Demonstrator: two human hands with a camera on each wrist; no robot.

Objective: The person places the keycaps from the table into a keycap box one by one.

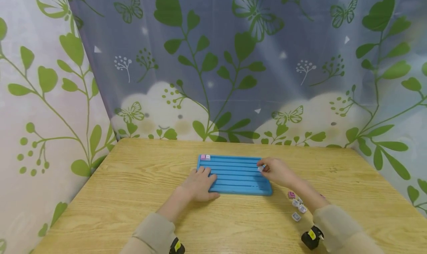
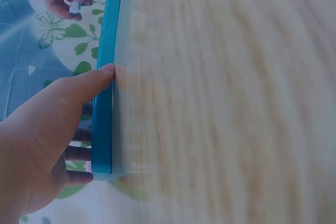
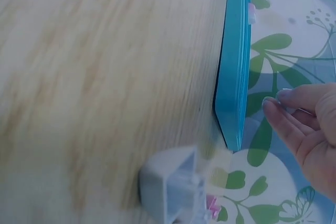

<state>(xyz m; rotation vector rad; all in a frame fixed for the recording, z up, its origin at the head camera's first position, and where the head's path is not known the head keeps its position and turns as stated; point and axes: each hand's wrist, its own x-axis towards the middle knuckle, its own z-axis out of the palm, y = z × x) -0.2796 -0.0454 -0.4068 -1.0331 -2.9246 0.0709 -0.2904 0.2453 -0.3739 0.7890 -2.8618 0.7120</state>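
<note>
A blue ridged tray (image 1: 238,180) lies on the table. Its far left corner holds a pink keycap (image 1: 203,157) beside a white one (image 1: 208,157). My left hand (image 1: 199,185) rests on the tray's left end with fingers spread; in the left wrist view its thumb (image 2: 97,83) touches the front edge. Over the tray's right end, my right hand (image 1: 279,172) pinches a small white keycap (image 1: 261,169) between thumb and fingertips. The left wrist view also shows this keycap (image 2: 75,8), while the right wrist view leaves it mostly hidden by the fingers (image 3: 296,98).
Several loose keycaps, pink and white, lie right of the tray near my right forearm; the closest is a white keycap (image 1: 296,217). One grey-white keycap (image 3: 163,187) looms large in the right wrist view. A patterned curtain (image 1: 213,80) hangs behind the wooden table (image 1: 140,172).
</note>
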